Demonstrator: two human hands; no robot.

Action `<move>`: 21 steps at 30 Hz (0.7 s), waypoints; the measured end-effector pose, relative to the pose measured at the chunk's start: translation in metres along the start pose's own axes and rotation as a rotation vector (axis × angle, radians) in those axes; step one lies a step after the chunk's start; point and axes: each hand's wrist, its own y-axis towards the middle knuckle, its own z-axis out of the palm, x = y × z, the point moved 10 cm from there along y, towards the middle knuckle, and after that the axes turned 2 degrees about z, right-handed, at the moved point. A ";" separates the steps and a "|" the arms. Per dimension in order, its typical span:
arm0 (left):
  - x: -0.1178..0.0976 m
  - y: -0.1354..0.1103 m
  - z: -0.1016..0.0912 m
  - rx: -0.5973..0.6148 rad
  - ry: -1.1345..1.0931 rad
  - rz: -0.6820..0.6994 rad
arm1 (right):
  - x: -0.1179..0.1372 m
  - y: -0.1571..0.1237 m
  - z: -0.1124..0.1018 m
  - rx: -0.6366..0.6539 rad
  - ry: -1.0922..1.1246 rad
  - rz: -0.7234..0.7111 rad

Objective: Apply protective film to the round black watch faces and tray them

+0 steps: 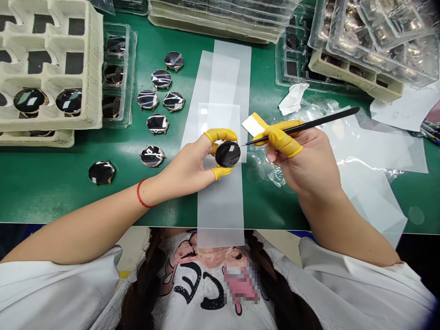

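Observation:
My left hand, with yellow finger cots, grips a round watch case by its edges, its glossy black face turned up. Black tweezers lie in my right hand, which also wears yellow finger cots. Their thin tip points left and reaches the watch's right rim; whether it touches is too small to tell. A small white and yellow piece shows beside my right fingertips; I cannot tell whether they hold it. Beneath the watch, translucent white sheets lie overlapped, one hanging past the table's front edge.
Several watch cases lie loose on the green table at left. Beyond them stand a cream tray and a clear tray. More trays are stacked back right. Crumpled white paper and clear round films lie near my right hand.

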 end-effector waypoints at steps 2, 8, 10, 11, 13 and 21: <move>0.000 0.000 0.000 -0.002 -0.001 0.003 | -0.001 0.001 -0.001 0.000 -0.004 -0.001; -0.002 -0.001 -0.001 0.003 0.000 0.012 | 0.013 -0.012 -0.004 -0.038 -0.047 -0.112; -0.002 -0.001 -0.001 0.002 -0.008 0.029 | 0.026 -0.019 -0.006 -0.103 -0.061 -0.217; -0.002 0.000 -0.001 -0.001 -0.010 0.036 | 0.032 -0.021 -0.009 -0.140 -0.060 -0.280; -0.001 0.002 -0.001 -0.016 -0.009 0.040 | 0.039 -0.023 -0.015 -0.192 -0.044 -0.376; -0.008 -0.033 -0.029 -0.098 -0.046 -0.150 | 0.001 0.018 -0.046 -0.240 -0.022 -0.270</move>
